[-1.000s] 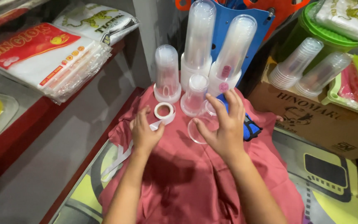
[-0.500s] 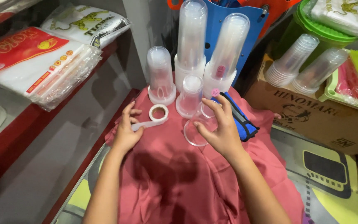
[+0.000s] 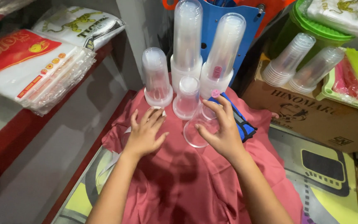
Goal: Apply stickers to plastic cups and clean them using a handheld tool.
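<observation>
So here's where we're at: our right hand (image 3: 222,130) has a single clear plastic cup (image 3: 198,128) in a loose curl of the fingers, and the cup is tipped over so its long axis runs roughly away from us, open rim facing back toward us and down at the pink cloth (image 3: 187,182), base pointing at the stacks. It sits just left of that palm, between our two hands, but clearly nearer the right one, which is the only one touching it. Our left hand (image 3: 146,132) is flat-ish on the cloth with fingers spread, holding nothing we can see; there's a bit of white peeking out past its fingertips, too covered to tell what it is. Straight ahead of both hands, just beyond the fingertips, stand the upturned cup stacks: a short stack (image 3: 157,78) on the left, a small stack (image 3: 187,97) in the middle front, then two tall stacks (image 3: 187,41) behind. A blue pouch (image 3: 239,120) lies right of the cup, partly under our fingers. Off to the right there's a cardboard box (image 3: 311,118) with more cups lying on it.
</observation>
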